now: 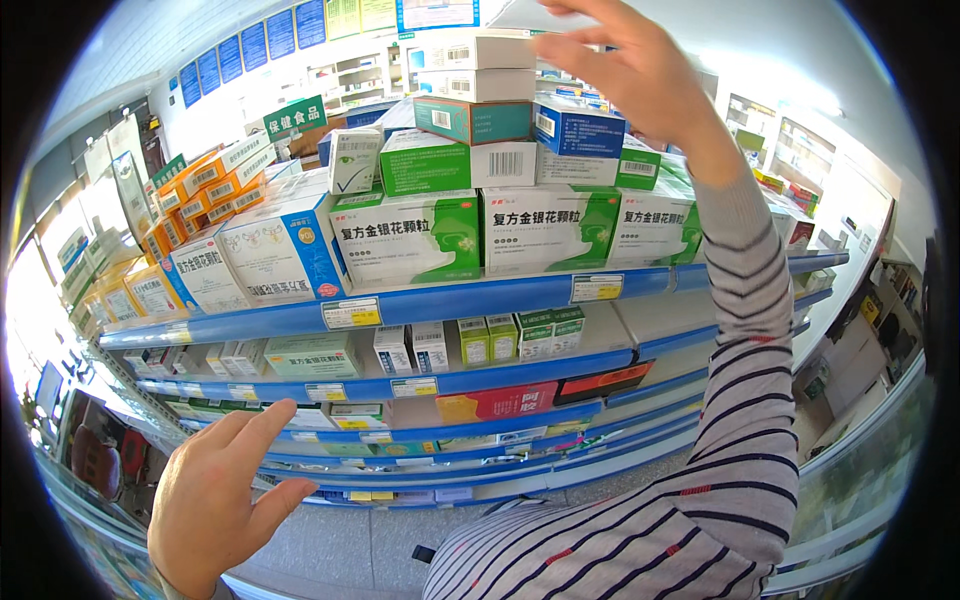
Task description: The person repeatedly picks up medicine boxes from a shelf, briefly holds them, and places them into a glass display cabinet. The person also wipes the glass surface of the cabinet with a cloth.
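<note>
My right hand is raised at the upper right, fingers apart, beside a stack of white boxes; whether its fingertips touch the top box cannot be told. Nothing shows in its grasp. Beneath the white boxes lie a teal and orange box and a green and white box. A blue box is below my right hand. Large green and white medicine boxes line the top shelf. My left hand hangs at the lower left, empty, thumb and fingers spread, in front of the lower shelves.
Blue shelf edges with price tags cross the view. Orange boxes are stacked at the left. Small cartons and a red box lie on lower shelves. Grey floor shows below. A glass counter stands at right.
</note>
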`<act>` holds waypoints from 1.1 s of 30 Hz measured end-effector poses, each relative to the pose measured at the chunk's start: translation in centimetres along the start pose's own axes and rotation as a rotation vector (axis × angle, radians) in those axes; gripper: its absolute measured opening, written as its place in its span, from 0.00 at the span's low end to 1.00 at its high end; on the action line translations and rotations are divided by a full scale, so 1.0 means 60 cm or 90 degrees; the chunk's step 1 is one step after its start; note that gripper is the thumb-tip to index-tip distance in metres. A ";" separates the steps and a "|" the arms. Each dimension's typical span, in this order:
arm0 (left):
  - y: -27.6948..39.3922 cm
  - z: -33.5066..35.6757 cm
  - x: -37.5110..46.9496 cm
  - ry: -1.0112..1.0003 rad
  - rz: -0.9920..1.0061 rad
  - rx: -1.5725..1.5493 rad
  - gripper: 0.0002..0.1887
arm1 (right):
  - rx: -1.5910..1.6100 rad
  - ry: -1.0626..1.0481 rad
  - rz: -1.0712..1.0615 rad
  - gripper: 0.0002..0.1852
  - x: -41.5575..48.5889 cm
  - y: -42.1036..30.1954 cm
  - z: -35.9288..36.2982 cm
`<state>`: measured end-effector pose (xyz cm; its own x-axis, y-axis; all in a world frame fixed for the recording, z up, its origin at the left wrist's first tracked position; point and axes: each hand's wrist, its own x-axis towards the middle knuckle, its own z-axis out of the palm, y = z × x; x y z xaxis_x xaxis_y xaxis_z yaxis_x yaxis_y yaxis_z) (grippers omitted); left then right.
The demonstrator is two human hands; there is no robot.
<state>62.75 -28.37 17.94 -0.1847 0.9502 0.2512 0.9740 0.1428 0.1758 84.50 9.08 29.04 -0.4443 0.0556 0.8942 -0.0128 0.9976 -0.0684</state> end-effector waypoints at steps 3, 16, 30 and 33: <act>-0.004 0.009 -0.006 -0.013 -0.014 -0.013 0.32 | -0.324 -0.084 -0.121 0.30 0.048 0.023 0.057; -0.023 0.034 -0.028 -0.004 0.023 -0.031 0.30 | -0.287 -0.003 -0.399 0.28 0.037 0.007 0.097; -0.010 0.049 -0.009 0.003 0.015 -0.014 0.31 | -0.139 -0.010 -0.236 0.27 0.055 0.015 0.064; -0.004 0.051 -0.003 -0.011 0.014 -0.009 0.31 | -0.246 -0.015 -0.206 0.29 0.076 0.036 0.032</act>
<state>62.96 -27.71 14.97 -0.1610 0.9578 0.2380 0.9757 0.1182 0.1845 80.73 11.38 32.15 -0.4923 -0.2552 0.8321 0.1773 0.9066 0.3830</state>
